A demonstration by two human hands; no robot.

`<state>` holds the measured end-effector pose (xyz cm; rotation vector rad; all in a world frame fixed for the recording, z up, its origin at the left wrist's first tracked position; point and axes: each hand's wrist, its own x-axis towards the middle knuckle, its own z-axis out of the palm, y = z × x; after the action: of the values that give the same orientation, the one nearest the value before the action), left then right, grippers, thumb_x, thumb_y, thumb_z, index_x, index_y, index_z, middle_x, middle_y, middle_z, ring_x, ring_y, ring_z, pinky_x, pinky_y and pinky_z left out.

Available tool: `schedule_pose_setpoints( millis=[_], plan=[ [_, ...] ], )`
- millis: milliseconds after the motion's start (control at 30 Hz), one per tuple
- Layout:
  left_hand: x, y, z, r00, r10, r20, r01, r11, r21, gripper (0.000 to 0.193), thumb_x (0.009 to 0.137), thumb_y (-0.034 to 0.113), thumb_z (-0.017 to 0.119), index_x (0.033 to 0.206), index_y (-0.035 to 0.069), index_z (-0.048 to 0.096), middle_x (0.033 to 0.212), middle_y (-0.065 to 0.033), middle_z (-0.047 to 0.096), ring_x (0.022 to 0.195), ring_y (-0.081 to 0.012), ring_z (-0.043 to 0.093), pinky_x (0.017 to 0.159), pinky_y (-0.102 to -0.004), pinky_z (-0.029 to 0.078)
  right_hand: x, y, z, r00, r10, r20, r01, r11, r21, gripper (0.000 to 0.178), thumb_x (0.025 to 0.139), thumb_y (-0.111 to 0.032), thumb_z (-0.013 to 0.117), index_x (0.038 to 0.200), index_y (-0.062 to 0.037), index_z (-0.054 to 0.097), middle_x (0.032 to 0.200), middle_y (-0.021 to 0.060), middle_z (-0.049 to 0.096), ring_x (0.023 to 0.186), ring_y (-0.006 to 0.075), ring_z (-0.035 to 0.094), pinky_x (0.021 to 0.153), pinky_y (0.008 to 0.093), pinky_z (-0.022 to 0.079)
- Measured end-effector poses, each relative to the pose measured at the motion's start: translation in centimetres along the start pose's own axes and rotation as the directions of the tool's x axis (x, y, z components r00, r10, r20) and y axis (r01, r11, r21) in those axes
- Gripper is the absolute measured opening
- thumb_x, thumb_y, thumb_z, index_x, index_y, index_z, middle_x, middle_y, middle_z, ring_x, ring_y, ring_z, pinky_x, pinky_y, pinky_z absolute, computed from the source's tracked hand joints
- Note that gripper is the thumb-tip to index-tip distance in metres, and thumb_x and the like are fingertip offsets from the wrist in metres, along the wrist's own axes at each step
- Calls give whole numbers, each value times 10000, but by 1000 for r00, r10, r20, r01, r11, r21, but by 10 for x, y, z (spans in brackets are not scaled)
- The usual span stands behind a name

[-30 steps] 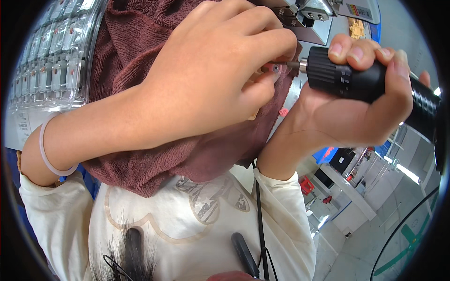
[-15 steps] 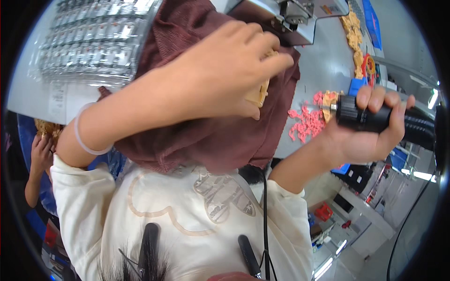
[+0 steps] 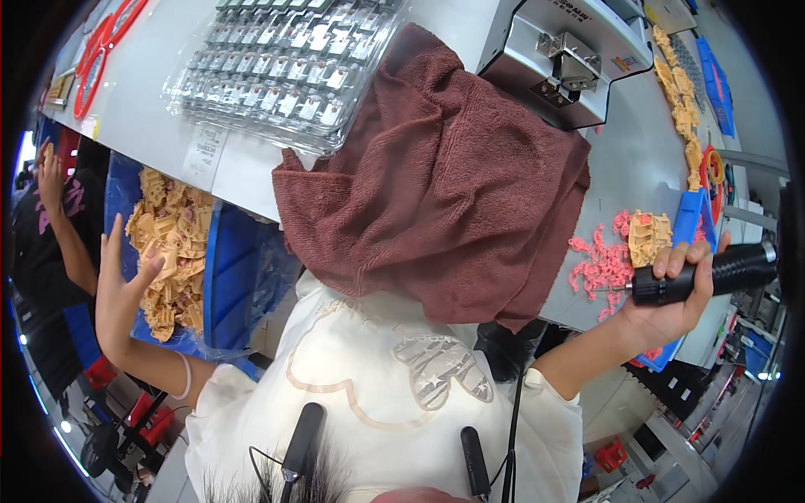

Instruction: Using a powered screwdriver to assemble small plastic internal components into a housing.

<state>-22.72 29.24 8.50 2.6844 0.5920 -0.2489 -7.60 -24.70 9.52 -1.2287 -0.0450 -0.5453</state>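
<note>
On the left, my left hand (image 3: 122, 293) is stretched out with its fingers and thumb apart, at the edge of a blue bin (image 3: 231, 277). A heap of pale yellow plastic parts (image 3: 172, 243) fills that bin, some close by my thumb. My right hand (image 3: 671, 317) is wrapped round a black powered screwdriver (image 3: 738, 267), its thin bit pointing left over small pink pieces (image 3: 602, 267). One yellow plastic part (image 3: 647, 235) lies just beyond the bit. Between my hands a maroon towel (image 3: 470, 184) lies crumpled on the table and over my lap.
A clear tray of small metal-and-white components (image 3: 277, 84) sits at the far left. Beyond the towel stands a silver machine (image 3: 558, 63). Yellow parts (image 3: 681, 101) line the right edge, near a blue tray (image 3: 713, 84). Red-handled scissors (image 3: 101, 59) lie far left. Another person's hand (image 3: 50, 180) shows at left.
My left hand has left the towel, where it held a yellow plastic part, and moved left to the bin, opening. My right hand still grips the screwdriver. The view has shifted, showing the bin.
</note>
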Motion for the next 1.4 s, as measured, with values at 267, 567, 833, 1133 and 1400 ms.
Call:
schedule_pose_setpoints(
  millis=[267,567,833,1133,1400],
  plan=[
    [143,157,53,686,663,-300,-727,617,-301,441,1008,270,547,1386,43,537,1393,-122,574,1314,-235,513,1105,-380,361,4,38,19,975,214,-56,-221,946,-238,632,856,11,640,1407,-49,336,906,105,575,618,167,581,527,317,516],
    [204,200,104,630,703,-331,-715,691,107,443,1023,263,498,1438,106,488,1452,-127,502,1356,-301,448,1134,-384,339,6,96,-8,934,319,159,-120,701,-703,877,847,-37,661,1532,-42,114,1385,220,457,1257,318,502,1078,393,391],
    [196,199,102,648,656,-386,-686,723,77,369,1000,179,555,1356,83,573,1378,-146,559,1264,-314,540,1054,-386,419,84,93,-22,883,256,394,244,466,-850,547,796,-201,714,1304,-67,561,1173,162,593,1133,310,509,995,404,417],
    [203,184,108,613,582,-534,-651,755,76,331,894,-12,649,1208,94,661,1238,-94,609,1177,-265,575,972,-382,467,290,213,-51,888,63,455,426,260,-867,570,793,-107,545,1361,-152,549,1380,141,547,1316,341,470,1096,442,377],
    [198,175,94,640,564,-522,-671,741,-23,292,905,-101,561,1135,39,675,1205,-100,646,1175,-237,599,987,-333,500,262,191,-31,923,244,297,331,-111,-937,499,798,-128,579,1296,-168,584,1374,87,565,1261,315,518,1042,457,417]
  ],
)
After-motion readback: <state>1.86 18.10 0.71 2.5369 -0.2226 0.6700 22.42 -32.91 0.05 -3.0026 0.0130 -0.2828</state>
